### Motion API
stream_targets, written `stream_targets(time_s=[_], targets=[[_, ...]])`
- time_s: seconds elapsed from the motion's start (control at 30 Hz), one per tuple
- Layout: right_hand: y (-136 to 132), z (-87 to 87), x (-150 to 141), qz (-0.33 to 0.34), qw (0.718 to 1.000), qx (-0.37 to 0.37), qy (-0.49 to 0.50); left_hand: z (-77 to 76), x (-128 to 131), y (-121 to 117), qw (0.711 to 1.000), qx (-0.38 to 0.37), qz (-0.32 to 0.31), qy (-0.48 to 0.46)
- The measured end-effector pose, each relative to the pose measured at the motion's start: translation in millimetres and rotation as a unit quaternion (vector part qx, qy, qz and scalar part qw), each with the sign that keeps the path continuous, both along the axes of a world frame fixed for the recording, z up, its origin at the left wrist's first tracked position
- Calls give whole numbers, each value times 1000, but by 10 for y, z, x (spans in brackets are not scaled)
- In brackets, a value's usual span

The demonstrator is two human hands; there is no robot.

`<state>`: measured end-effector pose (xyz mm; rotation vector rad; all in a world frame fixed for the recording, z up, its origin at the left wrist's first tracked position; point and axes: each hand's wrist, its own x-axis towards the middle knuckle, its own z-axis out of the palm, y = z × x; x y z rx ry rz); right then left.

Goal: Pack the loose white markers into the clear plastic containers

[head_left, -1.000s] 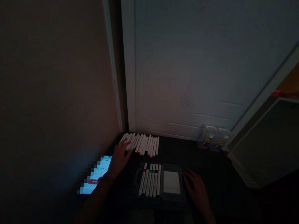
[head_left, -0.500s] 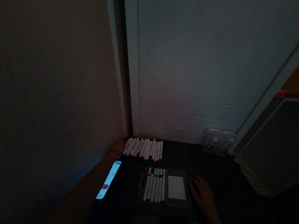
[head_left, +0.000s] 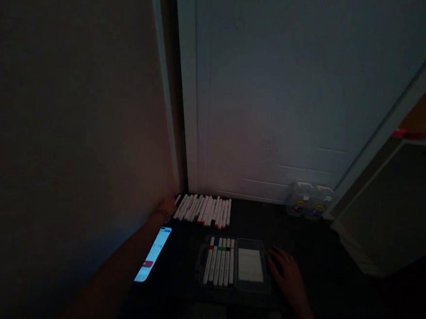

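My left hand (head_left: 166, 206) is at the left end of a row of white markers (head_left: 204, 210), against the wall. Its fingers, dim and partly hidden, are closed about one white marker (head_left: 177, 199), whose upper end shows beside them. Nearer to me lies an open clear plastic case (head_left: 234, 283). Several white markers with coloured bands (head_left: 219, 269) fill its left half, and a white card (head_left: 250, 265) sits in the right half. My right hand (head_left: 286, 269) rests open at the case's right edge, fingers stretched out and holding nothing.
A lit phone (head_left: 154, 255) lies beside my left forearm. Two clear plastic cases (head_left: 299, 199) with colourful labels stand at the back right, against the white panel (head_left: 261, 95). A wall (head_left: 91, 122) bounds the dark tabletop (head_left: 260, 218) on the left.
My left hand has shifted slightly left, and a marker end now shows apart from the row beside its fingers. My right hand stays by the case.
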<state>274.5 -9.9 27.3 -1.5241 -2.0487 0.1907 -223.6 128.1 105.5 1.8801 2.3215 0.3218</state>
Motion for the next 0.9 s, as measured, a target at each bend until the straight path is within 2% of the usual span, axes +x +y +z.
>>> stream_targets(time_s=[0.13,0.2,0.27,0.33,0.4,0.43,0.53,0.6,0.73,0.9], targets=[[-7,-2,6,-1,1000,-6,-5,92,34,-40,997,52,15,-56],[-1,-16,12,0,1000,-10,-8,144,131,-69,992,83,13,-91],[9,-34,16,0,1000,-8,-6,189,336,-137,985,112,4,-129],[14,-42,11,-7,1000,4,5,216,667,-278,974,144,-19,-174],[5,-25,-10,-20,999,29,21,217,1093,-499,928,220,-87,-289],[-7,-2,-29,-24,998,42,31,204,1316,-629,911,230,-131,-317],[-70,115,-128,-15,995,67,77,105,1877,-1000,883,156,-253,-364],[-118,215,-225,4,990,70,119,1,2069,-1162,879,112,-294,-358],[-155,354,-436,92,985,24,143,-197,2056,-1257,895,81,-298,-323],[-108,286,-584,177,975,-28,133,-306,1932,-1291,916,50,-304,-258]])
